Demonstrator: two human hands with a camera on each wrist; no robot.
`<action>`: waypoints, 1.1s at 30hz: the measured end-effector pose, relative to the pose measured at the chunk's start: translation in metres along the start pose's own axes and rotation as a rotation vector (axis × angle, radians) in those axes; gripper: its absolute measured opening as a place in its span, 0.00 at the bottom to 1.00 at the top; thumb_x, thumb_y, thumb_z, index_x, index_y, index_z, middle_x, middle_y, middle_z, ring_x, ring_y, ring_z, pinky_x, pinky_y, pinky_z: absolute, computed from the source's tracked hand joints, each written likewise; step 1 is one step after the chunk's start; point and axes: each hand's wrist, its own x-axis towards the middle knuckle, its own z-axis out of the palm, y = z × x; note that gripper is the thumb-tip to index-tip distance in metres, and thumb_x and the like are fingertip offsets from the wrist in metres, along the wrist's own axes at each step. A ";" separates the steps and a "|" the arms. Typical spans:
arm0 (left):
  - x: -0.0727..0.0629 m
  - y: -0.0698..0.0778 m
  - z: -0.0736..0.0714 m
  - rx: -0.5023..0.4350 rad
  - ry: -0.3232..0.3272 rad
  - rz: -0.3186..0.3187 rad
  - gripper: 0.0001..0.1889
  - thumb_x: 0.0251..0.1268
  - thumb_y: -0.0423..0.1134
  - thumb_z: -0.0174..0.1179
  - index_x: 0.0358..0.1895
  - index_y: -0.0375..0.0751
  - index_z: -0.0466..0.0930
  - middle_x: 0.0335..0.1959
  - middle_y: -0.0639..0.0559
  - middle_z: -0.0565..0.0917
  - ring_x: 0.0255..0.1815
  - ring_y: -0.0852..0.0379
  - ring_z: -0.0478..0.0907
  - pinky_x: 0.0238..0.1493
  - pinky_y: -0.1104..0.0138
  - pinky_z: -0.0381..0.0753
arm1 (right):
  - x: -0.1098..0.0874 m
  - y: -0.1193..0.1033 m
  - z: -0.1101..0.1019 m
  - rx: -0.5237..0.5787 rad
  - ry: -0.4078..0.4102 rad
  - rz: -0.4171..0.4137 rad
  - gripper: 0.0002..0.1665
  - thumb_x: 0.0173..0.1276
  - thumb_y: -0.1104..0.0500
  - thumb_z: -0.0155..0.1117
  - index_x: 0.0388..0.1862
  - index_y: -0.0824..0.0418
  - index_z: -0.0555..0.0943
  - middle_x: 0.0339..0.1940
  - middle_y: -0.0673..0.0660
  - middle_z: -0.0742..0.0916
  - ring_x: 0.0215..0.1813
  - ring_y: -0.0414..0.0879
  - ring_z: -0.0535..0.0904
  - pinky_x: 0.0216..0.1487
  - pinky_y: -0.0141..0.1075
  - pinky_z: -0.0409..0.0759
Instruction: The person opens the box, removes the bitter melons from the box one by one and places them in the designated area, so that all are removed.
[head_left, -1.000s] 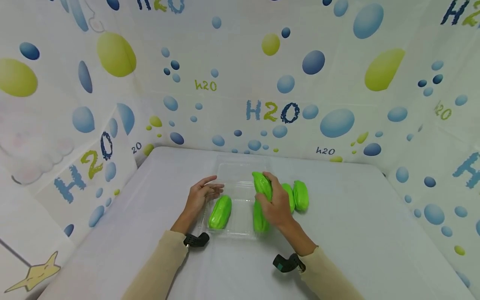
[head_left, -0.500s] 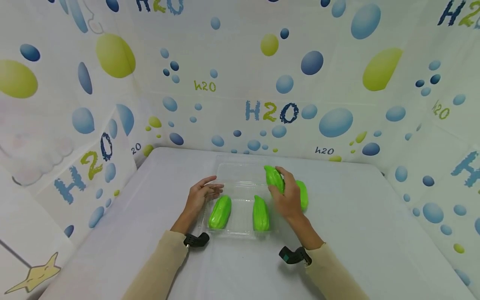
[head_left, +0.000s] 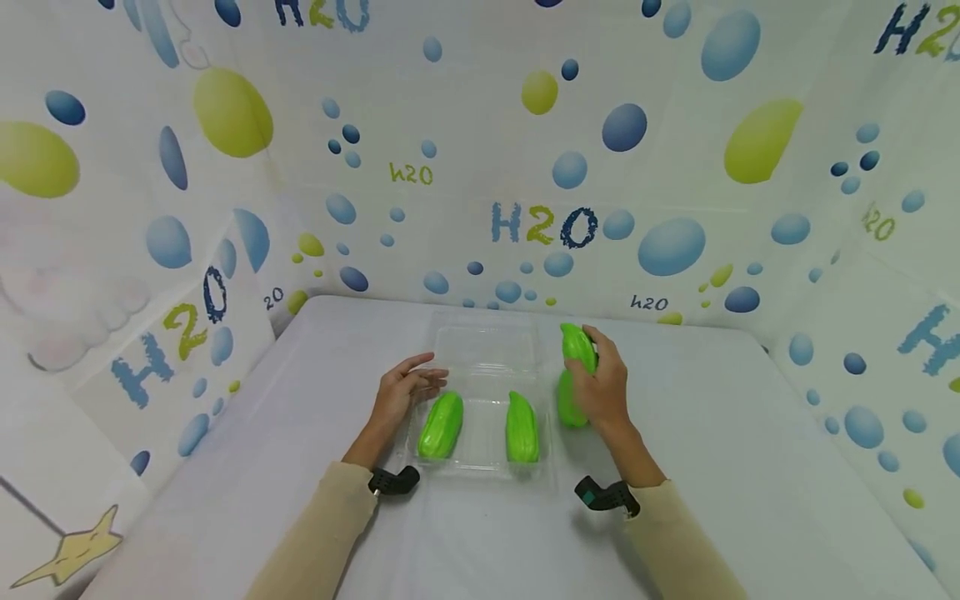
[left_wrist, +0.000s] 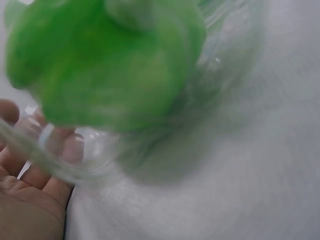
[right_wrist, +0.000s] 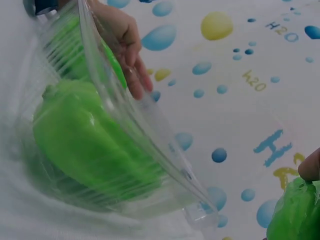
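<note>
White, bubble-printed walls (head_left: 465,108) are set around a white-covered bench (head_left: 690,383). An open, clear plastic clamshell (head_left: 483,437), holding two long, ridged green vegetables (head_left: 441,427), is flanked by the loosely extended left hand (head_left: 401,392). Another green vegetable (head_left: 577,347), grasped in the right hand (head_left: 606,390) beside the clamshell, is best gripped firmly mid-length, given its slick skin.

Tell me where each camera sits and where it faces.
On head: forward and down over the clear container; left hand, right hand, sleeves show.
On left wrist: faces a blurred green piece; left hand shows.
On right wrist: faces the container and patterned backdrop; both hands show.
Head and right wrist share the backdrop.
</note>
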 end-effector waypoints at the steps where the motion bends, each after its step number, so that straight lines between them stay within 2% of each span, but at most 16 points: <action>1: 0.001 0.000 0.001 0.002 -0.001 -0.001 0.24 0.74 0.24 0.44 0.71 0.27 0.66 0.58 0.25 0.80 0.55 0.37 0.84 0.56 0.57 0.84 | 0.002 0.003 -0.003 0.000 0.008 0.013 0.34 0.65 0.61 0.59 0.72 0.62 0.71 0.66 0.64 0.78 0.59 0.57 0.74 0.61 0.54 0.72; 12: 0.000 0.000 0.002 0.010 0.021 0.001 0.25 0.72 0.23 0.44 0.71 0.27 0.68 0.57 0.27 0.81 0.55 0.36 0.83 0.56 0.57 0.84 | 0.016 0.033 -0.025 -0.033 0.029 0.128 0.34 0.69 0.58 0.57 0.74 0.63 0.68 0.71 0.64 0.76 0.71 0.58 0.70 0.72 0.54 0.66; 21: 0.002 0.000 0.001 -0.009 0.019 0.002 0.24 0.73 0.23 0.44 0.71 0.26 0.67 0.56 0.26 0.82 0.52 0.43 0.86 0.54 0.59 0.85 | 0.022 0.044 -0.035 -0.015 0.034 0.261 0.35 0.70 0.59 0.54 0.76 0.63 0.66 0.69 0.65 0.76 0.67 0.58 0.70 0.67 0.53 0.69; 28: 0.002 -0.001 0.000 -0.006 0.008 0.002 0.24 0.73 0.24 0.44 0.71 0.27 0.67 0.57 0.26 0.81 0.53 0.42 0.86 0.53 0.61 0.85 | 0.028 0.055 -0.042 -0.001 0.044 0.318 0.35 0.70 0.58 0.55 0.76 0.63 0.67 0.70 0.65 0.75 0.70 0.59 0.68 0.71 0.54 0.65; 33: 0.002 -0.001 0.000 -0.008 0.012 0.002 0.24 0.74 0.24 0.45 0.71 0.27 0.67 0.57 0.25 0.81 0.53 0.40 0.85 0.53 0.61 0.85 | 0.031 0.062 -0.044 0.030 0.053 0.399 0.34 0.71 0.57 0.55 0.75 0.63 0.67 0.71 0.65 0.74 0.67 0.58 0.69 0.68 0.52 0.68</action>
